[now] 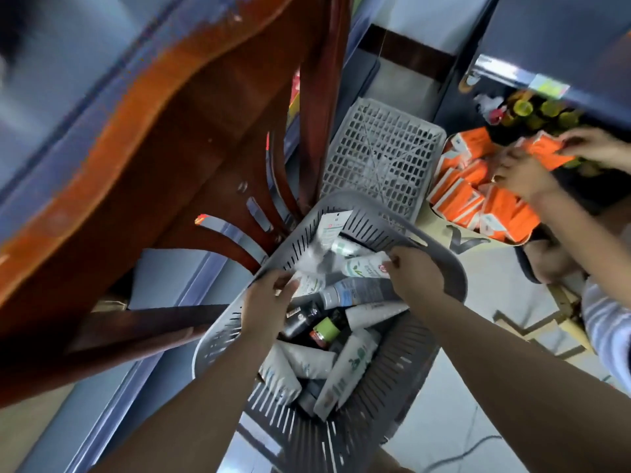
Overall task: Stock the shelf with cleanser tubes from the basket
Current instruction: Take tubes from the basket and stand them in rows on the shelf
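Inside the basket [440, 268], right hand [415, 274] pinches a tube [365, 266].

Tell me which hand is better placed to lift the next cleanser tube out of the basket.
Probably the right hand: it already pinches a white cleanser tube high in the grey basket. The left hand is in the basket too, its grip blurred.

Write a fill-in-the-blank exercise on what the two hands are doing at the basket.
1. Both hands reach into the slotted ____ basket.
2. The right hand pinches a white ____ by its end.
3. The left hand grips another tube, which is ____ in colour.
4. Among the tubes lies a dark bottle with a ____ label.

Missing words: grey; tube; white; green
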`<state>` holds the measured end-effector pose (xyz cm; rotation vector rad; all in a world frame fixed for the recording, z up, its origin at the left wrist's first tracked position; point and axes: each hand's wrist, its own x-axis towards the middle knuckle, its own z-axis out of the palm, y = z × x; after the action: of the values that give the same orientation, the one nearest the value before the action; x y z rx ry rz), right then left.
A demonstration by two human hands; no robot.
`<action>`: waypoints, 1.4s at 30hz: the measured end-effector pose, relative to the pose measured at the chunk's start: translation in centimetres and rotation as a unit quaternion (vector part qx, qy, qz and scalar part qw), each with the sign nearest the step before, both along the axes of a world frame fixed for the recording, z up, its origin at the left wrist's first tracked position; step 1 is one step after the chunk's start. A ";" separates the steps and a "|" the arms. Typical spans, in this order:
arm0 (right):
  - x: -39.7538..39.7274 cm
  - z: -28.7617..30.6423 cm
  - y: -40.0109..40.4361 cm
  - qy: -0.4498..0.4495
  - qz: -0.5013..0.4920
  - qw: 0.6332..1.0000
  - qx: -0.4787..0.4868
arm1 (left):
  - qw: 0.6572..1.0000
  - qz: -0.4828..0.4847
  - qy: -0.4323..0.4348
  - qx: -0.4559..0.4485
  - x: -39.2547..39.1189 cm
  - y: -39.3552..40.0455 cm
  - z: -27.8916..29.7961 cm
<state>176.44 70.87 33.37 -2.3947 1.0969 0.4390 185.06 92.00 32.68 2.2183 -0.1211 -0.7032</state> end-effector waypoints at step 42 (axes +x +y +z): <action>-4.2 60.9 27.4 -0.542 0.371 0.660 0.365 | 0.844 0.199 -0.425 -0.260 -16.6 26.7 60.9</action>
<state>172.20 98.23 94.29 -1.6621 -0.5596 -0.3082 168.48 118.72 93.54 1.7724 -0.2457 0.5304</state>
